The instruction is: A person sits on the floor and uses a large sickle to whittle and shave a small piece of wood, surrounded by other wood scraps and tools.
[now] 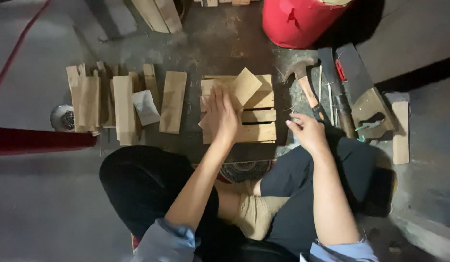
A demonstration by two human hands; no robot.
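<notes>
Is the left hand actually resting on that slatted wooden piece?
Touching. In the head view, the left hand lies flat, palm down, on the slatted wooden piece, covering its left side with no gap showing.

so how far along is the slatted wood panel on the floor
Done so far: several slats already lie side by side in the slatted panel. In hand: the left hand presses flat on it beside a loose square piece, while the right hand is by the hammer. Left over: a row of loose boards still lies unused to the left.
</notes>
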